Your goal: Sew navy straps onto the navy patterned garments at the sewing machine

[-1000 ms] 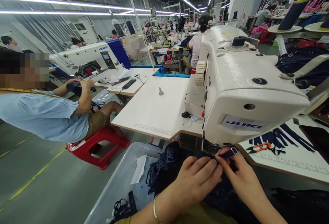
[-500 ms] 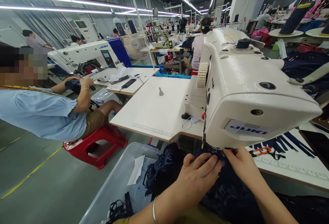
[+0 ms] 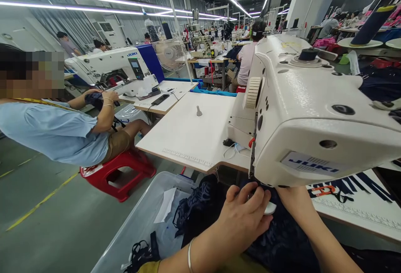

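Dark navy patterned cloth, seemingly a garment, lies in front of me below the needle end of a white JUKI sewing machine. My left hand, with a bangle at its wrist, curls its fingers over the cloth just under the machine head. A smooth white piece shows beside those fingers; I cannot make out what it belongs to. My right hand is at the cloth's right side, its fingertips mostly covered by the machine head. The needle area is hidden.
A clear plastic bin with navy pieces stands at lower left. The white table carries a small grey metal piece. Navy strips and an orange-handled tool lie at right. A co-worker in blue sits left on a red stool.
My left hand's fingers have bent more, and the white piece now shows beside them. My right hand's fingers have slipped further behind the machine head. The view has shifted slightly.
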`<state>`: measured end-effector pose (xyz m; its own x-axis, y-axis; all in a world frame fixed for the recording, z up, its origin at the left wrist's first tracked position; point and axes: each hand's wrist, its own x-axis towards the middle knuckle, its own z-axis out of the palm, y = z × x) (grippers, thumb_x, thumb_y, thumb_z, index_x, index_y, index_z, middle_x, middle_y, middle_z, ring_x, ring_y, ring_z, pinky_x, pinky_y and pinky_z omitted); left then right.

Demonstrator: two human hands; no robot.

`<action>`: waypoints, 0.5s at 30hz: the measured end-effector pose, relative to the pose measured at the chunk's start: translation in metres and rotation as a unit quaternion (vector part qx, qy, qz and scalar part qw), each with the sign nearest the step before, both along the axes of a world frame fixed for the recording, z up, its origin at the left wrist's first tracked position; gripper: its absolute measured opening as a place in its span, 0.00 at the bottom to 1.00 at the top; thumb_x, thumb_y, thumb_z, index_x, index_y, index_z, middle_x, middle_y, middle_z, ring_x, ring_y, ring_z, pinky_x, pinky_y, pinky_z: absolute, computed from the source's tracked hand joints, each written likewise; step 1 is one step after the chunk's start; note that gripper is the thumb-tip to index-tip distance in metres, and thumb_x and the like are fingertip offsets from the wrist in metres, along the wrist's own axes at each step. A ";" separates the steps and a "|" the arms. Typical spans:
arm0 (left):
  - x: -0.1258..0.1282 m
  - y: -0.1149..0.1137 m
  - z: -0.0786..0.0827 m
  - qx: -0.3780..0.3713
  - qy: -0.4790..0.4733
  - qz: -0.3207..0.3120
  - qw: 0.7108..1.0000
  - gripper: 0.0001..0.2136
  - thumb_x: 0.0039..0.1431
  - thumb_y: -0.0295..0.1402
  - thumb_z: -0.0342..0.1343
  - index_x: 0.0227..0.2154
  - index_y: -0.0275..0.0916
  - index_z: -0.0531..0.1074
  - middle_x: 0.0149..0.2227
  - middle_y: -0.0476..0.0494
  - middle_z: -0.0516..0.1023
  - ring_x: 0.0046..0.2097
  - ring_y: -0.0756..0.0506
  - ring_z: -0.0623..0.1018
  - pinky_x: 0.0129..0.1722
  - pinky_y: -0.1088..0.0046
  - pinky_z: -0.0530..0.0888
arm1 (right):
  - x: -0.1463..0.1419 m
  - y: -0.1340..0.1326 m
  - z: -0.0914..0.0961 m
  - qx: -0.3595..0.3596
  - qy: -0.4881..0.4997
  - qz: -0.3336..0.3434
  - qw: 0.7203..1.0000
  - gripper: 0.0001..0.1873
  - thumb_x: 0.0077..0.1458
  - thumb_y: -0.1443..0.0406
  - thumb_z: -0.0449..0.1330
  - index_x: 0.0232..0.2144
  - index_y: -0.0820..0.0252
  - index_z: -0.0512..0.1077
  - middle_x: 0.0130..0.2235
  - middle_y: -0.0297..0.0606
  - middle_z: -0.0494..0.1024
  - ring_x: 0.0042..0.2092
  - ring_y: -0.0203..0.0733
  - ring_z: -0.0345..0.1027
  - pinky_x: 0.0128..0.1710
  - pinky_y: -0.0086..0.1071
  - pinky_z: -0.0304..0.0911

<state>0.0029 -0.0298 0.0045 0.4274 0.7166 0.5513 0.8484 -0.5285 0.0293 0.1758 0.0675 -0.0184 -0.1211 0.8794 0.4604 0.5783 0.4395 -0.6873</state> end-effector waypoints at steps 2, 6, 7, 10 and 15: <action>0.000 0.000 0.000 0.001 -0.002 0.000 1.000 0.18 0.68 0.40 0.49 0.55 0.38 0.68 0.51 0.46 0.75 0.57 0.45 0.69 0.50 0.66 0.60 | 0.000 0.001 0.000 0.009 0.000 0.003 1.000 0.11 0.53 0.61 0.54 0.31 0.54 0.76 0.38 0.45 0.81 0.54 0.59 0.69 0.54 0.50 0.64; 0.002 0.000 0.000 0.010 0.011 0.013 1.000 0.19 0.67 0.41 0.51 0.56 0.38 0.68 0.52 0.45 0.74 0.57 0.44 0.68 0.50 0.67 0.60 | 0.000 0.002 -0.002 0.019 -0.001 0.007 1.000 0.09 0.53 0.61 0.54 0.29 0.52 0.75 0.35 0.43 0.82 0.53 0.57 0.70 0.51 0.47 0.67; 0.002 0.000 0.000 0.014 0.013 0.016 1.000 0.19 0.66 0.41 0.52 0.56 0.38 0.68 0.52 0.45 0.74 0.57 0.44 0.69 0.50 0.67 0.61 | 0.000 0.003 -0.002 0.021 -0.001 0.007 1.000 0.09 0.53 0.61 0.54 0.29 0.52 0.75 0.35 0.43 0.82 0.53 0.57 0.70 0.50 0.47 0.67; 0.003 0.000 -0.001 0.023 0.011 0.019 0.999 0.19 0.66 0.41 0.51 0.56 0.38 0.69 0.51 0.45 0.74 0.56 0.44 0.69 0.50 0.67 0.60 | -0.001 0.004 -0.003 0.024 -0.001 0.011 1.000 0.09 0.53 0.61 0.54 0.29 0.52 0.75 0.35 0.43 0.82 0.52 0.58 0.71 0.48 0.48 0.69; 0.003 0.001 -0.001 0.026 -0.003 0.016 1.000 0.18 0.67 0.40 0.50 0.56 0.38 0.68 0.52 0.45 0.75 0.56 0.45 0.69 0.51 0.66 0.59 | 0.000 0.004 -0.003 0.023 -0.002 0.015 1.000 0.11 0.54 0.60 0.54 0.26 0.52 0.75 0.32 0.44 0.81 0.51 0.59 0.72 0.47 0.49 0.69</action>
<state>0.0059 -0.0286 0.0038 0.4022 0.6994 0.5908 0.8645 -0.5027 0.0066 0.1759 0.0719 -0.0210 -0.1494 0.8533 0.4996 0.5678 0.4877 -0.6632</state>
